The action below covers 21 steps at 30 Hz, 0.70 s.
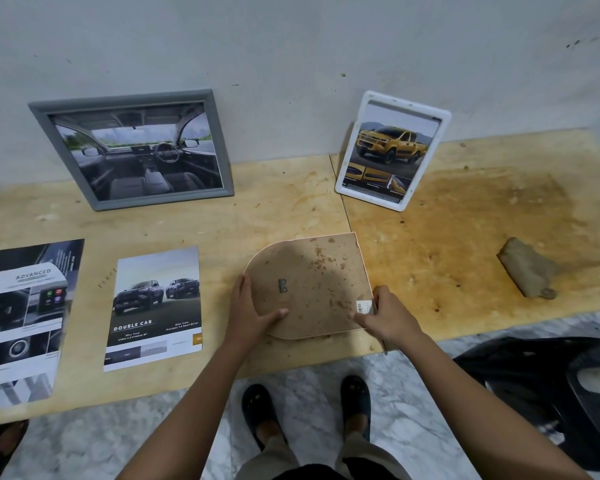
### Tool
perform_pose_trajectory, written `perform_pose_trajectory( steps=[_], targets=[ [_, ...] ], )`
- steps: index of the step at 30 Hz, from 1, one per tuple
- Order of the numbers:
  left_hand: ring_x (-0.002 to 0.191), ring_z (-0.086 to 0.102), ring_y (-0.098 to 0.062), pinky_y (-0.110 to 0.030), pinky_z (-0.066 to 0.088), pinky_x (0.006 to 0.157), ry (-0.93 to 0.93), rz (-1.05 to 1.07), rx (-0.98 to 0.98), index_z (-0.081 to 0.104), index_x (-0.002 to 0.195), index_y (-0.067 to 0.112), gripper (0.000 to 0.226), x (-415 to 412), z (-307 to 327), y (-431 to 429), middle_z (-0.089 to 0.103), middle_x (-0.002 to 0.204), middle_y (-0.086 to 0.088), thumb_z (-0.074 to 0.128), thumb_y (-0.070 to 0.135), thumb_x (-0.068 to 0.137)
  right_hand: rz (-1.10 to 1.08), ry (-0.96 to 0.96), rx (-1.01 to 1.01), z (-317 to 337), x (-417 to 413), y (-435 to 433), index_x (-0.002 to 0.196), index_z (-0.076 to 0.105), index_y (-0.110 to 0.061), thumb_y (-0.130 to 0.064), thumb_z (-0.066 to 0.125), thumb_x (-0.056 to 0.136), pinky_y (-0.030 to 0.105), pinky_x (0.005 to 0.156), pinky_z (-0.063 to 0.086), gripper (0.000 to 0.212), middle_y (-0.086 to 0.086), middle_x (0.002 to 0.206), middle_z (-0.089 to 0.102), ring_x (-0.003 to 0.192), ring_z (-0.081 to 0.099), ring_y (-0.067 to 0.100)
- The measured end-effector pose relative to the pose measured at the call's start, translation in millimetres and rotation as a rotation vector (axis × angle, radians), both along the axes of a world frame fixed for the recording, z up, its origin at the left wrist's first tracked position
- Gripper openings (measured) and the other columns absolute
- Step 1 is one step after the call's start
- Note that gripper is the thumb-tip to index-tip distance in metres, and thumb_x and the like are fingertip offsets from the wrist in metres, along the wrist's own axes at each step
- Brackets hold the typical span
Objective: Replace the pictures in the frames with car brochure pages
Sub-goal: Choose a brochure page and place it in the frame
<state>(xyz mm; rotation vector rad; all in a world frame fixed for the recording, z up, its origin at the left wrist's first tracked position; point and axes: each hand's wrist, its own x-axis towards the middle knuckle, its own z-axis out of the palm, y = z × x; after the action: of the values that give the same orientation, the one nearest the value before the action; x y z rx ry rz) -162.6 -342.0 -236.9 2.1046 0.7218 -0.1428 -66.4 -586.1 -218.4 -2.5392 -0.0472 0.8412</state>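
As it lies face down on the table point(291, 209), the frame point(312, 285) has left hand point(253, 313) and right hand point(383, 317) grips clasping its sides.

Plywood board point(291, 209), Double Cab page point(153, 308), face-down frame point(312, 282), rag point(527, 268)

Between the left hand point(248, 311) and the right hand point(387, 318), the frame back point(312, 282) is speckled brown with rust blotches, edged in what looks like pale pink. Left of the left hand, a brochure page point(155, 308) shows dark pickups, white lettering and an orange patch. Beyond the hands, a grey frame point(69, 157) holds a grey cabin view and a white frame point(404, 105) holds a yellow pickup point(392, 142). The desk point(278, 209) is pale plywood, with an orange-brown stain point(465, 220) right of the right hand.
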Motion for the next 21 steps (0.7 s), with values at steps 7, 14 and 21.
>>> perform_pose_trajectory(
  steps=[7, 14, 21],
  targets=[
    [0.14, -0.026, -0.024, -0.04, -0.01, 0.116, 0.079, -0.394, 0.312, -0.012, 0.148, 0.016, 0.083, 17, 8, -13, -0.023, 0.154, -0.007, 0.045, 0.041, 0.092, 0.339, -0.339, 0.042, 5, -3, 25, 0.14, 0.032, -0.018, -0.031, 0.069, 0.077, 0.034, 0.101, 0.039, 0.074, 0.006, 0.143, 0.029, 0.134, 0.028, 0.025],
    [0.131, -0.04, -0.023, -0.041, -0.023, 0.108, 0.227, -0.552, 0.456, -0.034, 0.134, 0.023, 0.087, 19, -11, -16, -0.043, 0.141, -0.007, -0.012, 0.072, 0.065, 0.484, -0.243, -0.136, 0, -1, 40, 0.147, 0.019, -0.027, -0.054, 0.06, 0.081, 0.041, 0.112, 0.022, 0.082, 0.003, 0.156, 0.006, 0.144, 0.004, 0.024],
    [0.131, -0.041, -0.031, -0.045, -0.024, 0.107, 0.369, -0.616, 0.44, -0.029, 0.141, 0.015, 0.079, 28, -6, -19, -0.041, 0.144, -0.016, 0.02, 0.056, 0.095, 0.485, -0.123, -0.142, 0, 12, 55, 0.149, 0.008, -0.029, -0.046, 0.07, 0.076, 0.044, 0.118, 0.014, 0.097, 0.003, 0.157, -0.005, 0.145, -0.007, 0.027]
  ],
)
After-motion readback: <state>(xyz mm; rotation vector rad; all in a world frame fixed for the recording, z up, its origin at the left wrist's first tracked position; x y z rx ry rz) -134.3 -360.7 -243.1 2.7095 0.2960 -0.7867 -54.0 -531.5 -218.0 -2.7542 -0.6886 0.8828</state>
